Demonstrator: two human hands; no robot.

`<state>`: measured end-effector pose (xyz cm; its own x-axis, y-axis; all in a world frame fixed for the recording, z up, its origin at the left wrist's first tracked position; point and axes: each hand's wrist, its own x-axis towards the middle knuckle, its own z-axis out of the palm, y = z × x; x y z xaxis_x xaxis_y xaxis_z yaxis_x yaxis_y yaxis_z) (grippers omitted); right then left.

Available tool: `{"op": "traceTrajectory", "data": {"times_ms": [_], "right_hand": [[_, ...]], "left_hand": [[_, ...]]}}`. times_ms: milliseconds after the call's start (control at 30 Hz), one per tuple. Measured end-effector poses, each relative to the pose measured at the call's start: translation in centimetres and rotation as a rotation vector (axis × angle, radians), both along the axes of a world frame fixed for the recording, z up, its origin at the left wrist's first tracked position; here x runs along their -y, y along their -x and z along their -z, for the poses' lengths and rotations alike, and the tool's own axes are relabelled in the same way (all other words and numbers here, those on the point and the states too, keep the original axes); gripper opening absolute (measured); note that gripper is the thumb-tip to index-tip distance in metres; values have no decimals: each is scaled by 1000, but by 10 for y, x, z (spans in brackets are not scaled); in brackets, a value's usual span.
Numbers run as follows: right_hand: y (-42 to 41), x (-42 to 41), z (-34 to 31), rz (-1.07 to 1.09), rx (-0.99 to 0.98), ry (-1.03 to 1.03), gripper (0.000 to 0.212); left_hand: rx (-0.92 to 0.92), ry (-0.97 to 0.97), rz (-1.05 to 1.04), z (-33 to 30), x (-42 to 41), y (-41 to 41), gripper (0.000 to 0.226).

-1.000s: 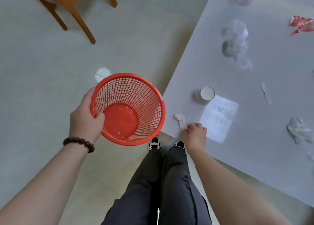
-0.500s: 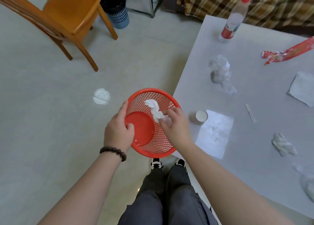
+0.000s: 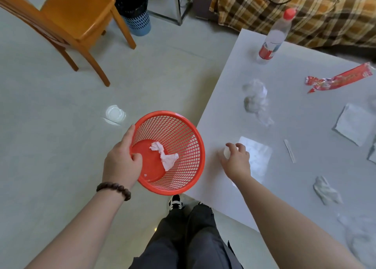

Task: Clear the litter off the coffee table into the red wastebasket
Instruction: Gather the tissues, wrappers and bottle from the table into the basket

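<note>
We stand on a pale tiled floor (image 3: 50, 146) at the near left corner of a white table (image 3: 305, 126). Our left hand (image 3: 121, 163) grips the rim of the red wastebasket (image 3: 179, 146), held tilted beside the table edge, a crumpled tissue (image 3: 165, 156) lying inside. Our right hand (image 3: 237, 161) curls loosely over a small white cup (image 3: 226, 152) on the table; whether it grips, we cannot tell. Farther right lie a wad of tissue (image 3: 326, 191), a flat napkin (image 3: 355, 124) and clear plastic wrap (image 3: 255, 100). Far off, a red wrapper (image 3: 339, 79) and a red-labelled bottle (image 3: 274, 35); no writing reads clearly.
</note>
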<state>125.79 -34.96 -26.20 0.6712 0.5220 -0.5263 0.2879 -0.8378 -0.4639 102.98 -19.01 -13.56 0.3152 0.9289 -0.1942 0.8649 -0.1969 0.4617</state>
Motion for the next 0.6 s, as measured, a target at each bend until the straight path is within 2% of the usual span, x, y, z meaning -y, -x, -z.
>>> {"op": "traceTrajectory", "data": {"times_ms": [167, 267, 333, 400, 500, 600], "right_hand": [[-11, -4, 29, -139, -37, 116, 58], [-13, -6, 36, -128, -63, 97, 42], [-13, -4, 32, -95, -68, 43, 39], [-12, -3, 20, -34, -69, -63, 43], [-4, -8, -12, 101, -31, -335, 43], [9, -16, -51, 136, 43, -574, 40]], "left_hand": [[-22, 35, 5, 6, -3, 0, 69], [-38, 31, -1, 8, -4, 1, 68], [-39, 27, -3, 7, -5, 2, 69], [-39, 33, -10, 6, -6, 0, 69], [-38, 39, -28, 2, -5, -6, 71], [-35, 21, -41, -3, -3, -12, 73]]}}
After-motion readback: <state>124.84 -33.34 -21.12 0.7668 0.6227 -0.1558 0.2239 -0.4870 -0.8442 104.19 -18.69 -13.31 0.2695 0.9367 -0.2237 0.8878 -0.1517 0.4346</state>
